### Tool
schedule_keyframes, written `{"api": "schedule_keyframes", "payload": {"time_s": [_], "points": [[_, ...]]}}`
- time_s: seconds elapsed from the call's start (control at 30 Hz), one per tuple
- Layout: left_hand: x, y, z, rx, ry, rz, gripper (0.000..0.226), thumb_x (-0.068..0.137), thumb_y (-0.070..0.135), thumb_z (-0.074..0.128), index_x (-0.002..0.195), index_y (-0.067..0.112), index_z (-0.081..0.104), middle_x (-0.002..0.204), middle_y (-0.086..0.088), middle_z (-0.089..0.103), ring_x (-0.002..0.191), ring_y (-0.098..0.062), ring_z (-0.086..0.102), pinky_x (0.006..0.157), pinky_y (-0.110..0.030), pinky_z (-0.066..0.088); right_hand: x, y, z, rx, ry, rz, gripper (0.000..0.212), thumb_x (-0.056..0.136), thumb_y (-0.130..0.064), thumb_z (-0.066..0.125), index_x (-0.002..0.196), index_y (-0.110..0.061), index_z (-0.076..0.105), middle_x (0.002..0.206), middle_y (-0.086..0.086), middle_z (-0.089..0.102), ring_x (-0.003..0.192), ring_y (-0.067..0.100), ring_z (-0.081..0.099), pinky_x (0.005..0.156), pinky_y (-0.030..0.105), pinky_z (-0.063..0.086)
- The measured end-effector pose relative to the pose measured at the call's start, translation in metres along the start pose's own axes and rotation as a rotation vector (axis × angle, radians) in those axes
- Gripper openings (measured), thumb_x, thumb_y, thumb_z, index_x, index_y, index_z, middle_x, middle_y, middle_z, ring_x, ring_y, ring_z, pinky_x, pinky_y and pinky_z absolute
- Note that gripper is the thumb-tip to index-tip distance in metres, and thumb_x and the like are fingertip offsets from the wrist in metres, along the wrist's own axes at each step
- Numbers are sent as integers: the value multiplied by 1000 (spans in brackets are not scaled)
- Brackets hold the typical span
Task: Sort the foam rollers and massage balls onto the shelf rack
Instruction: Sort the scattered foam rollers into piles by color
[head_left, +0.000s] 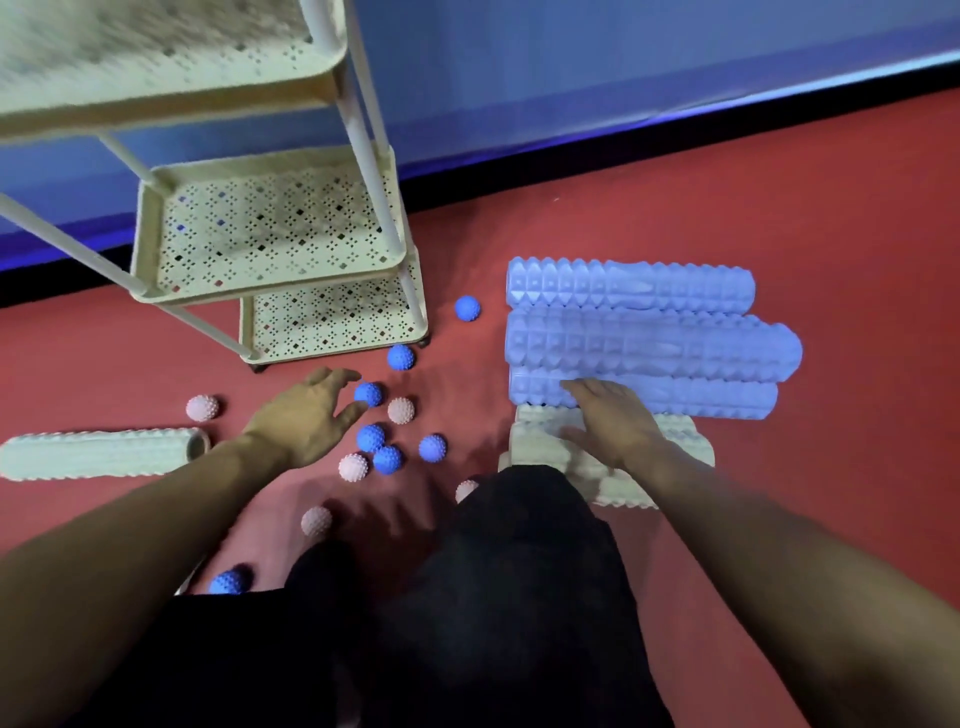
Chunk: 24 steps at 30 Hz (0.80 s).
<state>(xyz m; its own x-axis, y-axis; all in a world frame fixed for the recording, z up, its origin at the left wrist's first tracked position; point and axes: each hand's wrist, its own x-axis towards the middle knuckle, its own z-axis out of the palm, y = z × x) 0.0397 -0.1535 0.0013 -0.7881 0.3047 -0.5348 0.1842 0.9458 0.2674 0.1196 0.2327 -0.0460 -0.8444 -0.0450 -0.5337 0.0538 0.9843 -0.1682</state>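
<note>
Our left hand, fingers spread and holding nothing, reaches a blue spiky ball on the floor; our right hand rests flat on a white roller. Balls look light and grippy (rollers bulkier); we'd cup each whole.

- left hand: arm stretched forward and low, palm down, fingers loosely spread, gripping nothing
- right hand: arm stretched forward on the right, palm down, fingers straight and flat
- both forearms bare
</note>
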Motion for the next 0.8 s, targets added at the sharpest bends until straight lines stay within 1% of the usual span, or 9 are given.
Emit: {"api": "schedule_keyframes", "payload": {"time_s": [0.07, 0.1, 0.17, 0.2, 0.3, 0.43, 0.53, 0.63, 0.8], "points": [[-7, -5, -14, 26, 30, 12, 53, 99, 54, 41, 143, 25, 39, 139, -6, 48, 122, -29, 55, 103, -44, 44, 3, -27, -34, 43, 64, -55, 66, 95, -52, 55, 152, -24, 35, 152, -3, 42, 140, 21, 39, 114, 35, 29], [-11, -10, -24, 40, 49, 12, 54, 99, 53, 42, 144, 23, 40, 139, -6, 48, 123, -31, 55, 103, -44, 44, 4, -42, -51, 64, 80, -83, 61, 96, -50, 55, 149, -24, 39, 147, -3, 47, 134, 23, 45, 109, 36, 34], [-20, -26, -47, 42, 88, 2, 53, 99, 51, 45, 143, 20, 43, 139, -7, 48, 122, -33, 56, 104, -45, 44, 8, -77, -83, 69, 60, -137, 54, 97, -47, 53, 144, -23, 44, 137, -1, 54, 122, 27, 54, 98, 37, 44], [-26, -37, -58, 27, 107, -6, 52, 99, 49, 47, 142, 19, 45, 139, -7, 49, 122, -33, 56, 104, -44, 43, 10, -97, -97, 42, 42, -167, 55, 97, -48, 53, 145, -23, 43, 135, 2, 55, 120, 28, 56, 96, 38, 46], [-50, -77, -87, -30, 141, -51, 48, 99, 44, 50, 139, 17, 49, 138, -8, 51, 120, -29, 58, 103, -35, 42, 18, -164, -129, -51, -22, -249, 53, 96, -48, 53, 142, -23, 47, 133, 5, 58, 120, 30, 58, 98, 42, 48], [-88, -148, -95, -59, 23, -207, 43, 100, 42, 51, 134, 17, 55, 133, -7, 61, 118, -25, 58, 96, -29, 42, 30, -259, -141, -229, -211, -328, 50, 96, -48, 53, 134, -17, 57, 135, 8, 59, 122, 29, 56, 102, 38, 46], [-114, -212, -71, -115, -65, -329, 43, 99, 42, 51, 134, 17, 55, 132, -7, 62, 118, -26, 58, 101, -33, 44, 37, -321, -135, -280, -270, -382, 51, 98, -45, 53, 137, -13, 56, 137, 11, 59, 123, 29, 56, 101, 34, 45], [-138, -265, -26, -200, -122, -413, 45, 99, 42, 51, 136, 18, 52, 137, -7, 58, 121, -26, 56, 103, -37, 44, 50, -368, -115, -300, -298, -409, 55, 96, -48, 54, 142, -16, 52, 143, 8, 55, 128, 26, 53, 106, 34, 42], [-150, -307, 58, -380, -154, -514, 53, 96, 46, 56, 141, 19, 47, 140, -6, 55, 121, -25, 56, 104, -36, 43, 63, -428, -77, -333, -365, -454, 57, 98, -47, 53, 146, -15, 47, 149, 6, 49, 134, 24, 47, 111, 32, 37]]}}
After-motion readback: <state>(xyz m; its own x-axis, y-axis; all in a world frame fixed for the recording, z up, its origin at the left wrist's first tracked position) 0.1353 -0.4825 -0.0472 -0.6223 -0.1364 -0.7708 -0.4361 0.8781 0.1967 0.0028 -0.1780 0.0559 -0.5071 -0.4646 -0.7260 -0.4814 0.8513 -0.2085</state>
